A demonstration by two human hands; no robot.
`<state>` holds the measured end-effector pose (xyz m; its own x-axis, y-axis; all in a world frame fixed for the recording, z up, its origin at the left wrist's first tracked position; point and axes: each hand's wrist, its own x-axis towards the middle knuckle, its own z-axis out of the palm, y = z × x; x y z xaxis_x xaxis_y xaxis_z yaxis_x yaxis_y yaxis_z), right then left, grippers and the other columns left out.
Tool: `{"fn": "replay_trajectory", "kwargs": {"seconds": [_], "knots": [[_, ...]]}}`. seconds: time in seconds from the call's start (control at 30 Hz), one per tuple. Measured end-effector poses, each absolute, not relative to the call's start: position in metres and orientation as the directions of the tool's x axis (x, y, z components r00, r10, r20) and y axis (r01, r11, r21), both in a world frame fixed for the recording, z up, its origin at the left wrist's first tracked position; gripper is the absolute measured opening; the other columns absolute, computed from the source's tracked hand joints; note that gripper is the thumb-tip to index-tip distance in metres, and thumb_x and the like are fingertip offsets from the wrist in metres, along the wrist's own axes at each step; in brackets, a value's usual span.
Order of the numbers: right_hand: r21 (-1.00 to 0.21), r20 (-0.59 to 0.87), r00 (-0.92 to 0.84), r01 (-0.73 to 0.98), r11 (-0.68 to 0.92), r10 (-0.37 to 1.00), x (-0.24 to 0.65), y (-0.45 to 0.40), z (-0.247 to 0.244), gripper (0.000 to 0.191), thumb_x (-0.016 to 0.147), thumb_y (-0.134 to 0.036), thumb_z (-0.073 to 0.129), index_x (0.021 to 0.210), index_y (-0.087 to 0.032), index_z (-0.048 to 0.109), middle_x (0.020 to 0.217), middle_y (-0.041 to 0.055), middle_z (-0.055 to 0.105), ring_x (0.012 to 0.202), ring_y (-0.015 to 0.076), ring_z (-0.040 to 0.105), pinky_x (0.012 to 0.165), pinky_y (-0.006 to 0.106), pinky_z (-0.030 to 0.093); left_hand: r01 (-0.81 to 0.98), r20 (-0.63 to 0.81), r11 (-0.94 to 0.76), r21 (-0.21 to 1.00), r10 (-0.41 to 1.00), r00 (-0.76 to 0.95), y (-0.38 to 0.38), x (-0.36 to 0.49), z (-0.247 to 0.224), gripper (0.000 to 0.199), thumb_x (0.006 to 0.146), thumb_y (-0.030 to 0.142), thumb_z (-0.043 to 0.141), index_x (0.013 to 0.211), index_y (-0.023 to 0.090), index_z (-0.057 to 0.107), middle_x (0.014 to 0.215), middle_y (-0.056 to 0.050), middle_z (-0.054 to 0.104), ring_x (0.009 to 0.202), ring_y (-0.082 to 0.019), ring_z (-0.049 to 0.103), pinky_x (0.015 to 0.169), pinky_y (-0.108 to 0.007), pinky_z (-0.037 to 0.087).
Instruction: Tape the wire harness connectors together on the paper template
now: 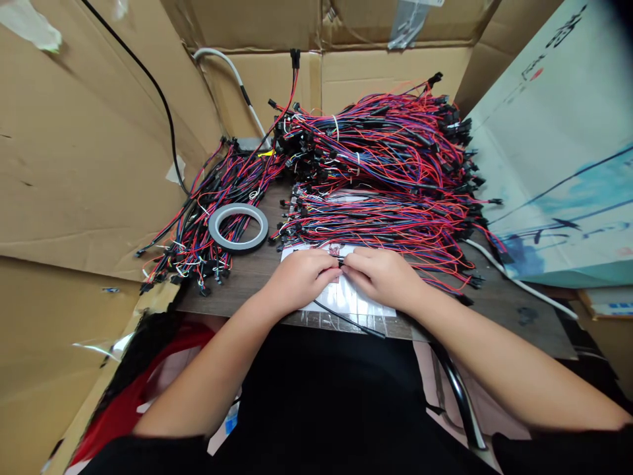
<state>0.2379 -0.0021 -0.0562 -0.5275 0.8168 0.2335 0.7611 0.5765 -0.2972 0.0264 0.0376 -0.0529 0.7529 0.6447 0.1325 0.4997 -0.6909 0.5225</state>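
Observation:
My left hand (pixel 305 277) and my right hand (pixel 378 276) meet at the table's front, fingers closed in a pinch. Between the fingertips shows a short dark stretch of a thin black cable, mostly hidden by the fingers. A loose length of the black cable (pixel 350 320) comes out below my left hand and slants down right past the table edge. Under both hands lies a white sheet (pixel 363 300) with a glossy clear covering. Just beyond them, wire harnesses (pixel 380 221) with red, blue and black wires and black connectors lie side by side.
A taller stack of tied wire harnesses (pixel 376 142) stands behind. To the left is a tangled harness heap (pixel 212 198), with a roll of tape (pixel 238 227) against it. Cardboard walls (pixel 89 132) enclose the left and back. A white cable (pixel 519 280) crosses the table's right side.

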Motion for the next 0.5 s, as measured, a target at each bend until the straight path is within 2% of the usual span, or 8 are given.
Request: {"fn": "replay_trajectory", "kwargs": {"seconds": [0.17, 0.3, 0.5], "knots": [[-0.300, 0.213, -0.528, 0.766, 0.569, 0.822, 0.2378, -0.0025, -0.0548, 0.025, 0.100, -0.030, 0.040, 0.086, -0.019, 0.058, 0.080, 0.0015, 0.058, 0.070, 0.0118, 0.051, 0.062, 0.026, 0.029, 0.486, 0.142, -0.700, 0.524, 0.634, 0.760, 0.0371, 0.0260, -0.0531, 0.020, 0.096, 0.026, 0.055, 0.082, 0.018, 0.068, 0.083, -0.001, 0.067, 0.081, -0.015, 0.059, 0.073, -0.028, 0.041], [-0.300, 0.185, -0.543, 0.762, 0.574, 0.819, 0.2376, -0.0032, -0.0514, 0.028, 0.101, -0.032, 0.038, 0.086, -0.019, 0.057, 0.080, 0.0019, 0.057, 0.071, 0.0119, 0.051, 0.063, 0.026, 0.030, 0.473, 0.160, -0.702, 0.532, 0.632, 0.758, 0.0363, 0.0270, -0.0508, 0.022, 0.094, 0.023, 0.055, 0.075, 0.017, 0.063, 0.077, 0.000, 0.065, 0.075, -0.014, 0.056, 0.069, -0.027, 0.039], [-0.249, 0.186, -0.506, 0.805, 0.538, 0.842, 0.2375, -0.0059, -0.0479, 0.029, 0.100, -0.033, 0.038, 0.087, -0.018, 0.059, 0.081, 0.0026, 0.058, 0.073, 0.0126, 0.053, 0.064, 0.027, 0.032, 0.466, 0.162, -0.697, 0.545, 0.633, 0.757, 0.0349, 0.0283, -0.0466, 0.024, 0.093, 0.021, 0.055, 0.070, 0.016, 0.060, 0.072, 0.000, 0.061, 0.072, -0.013, 0.053, 0.068, -0.027, 0.038]]}}
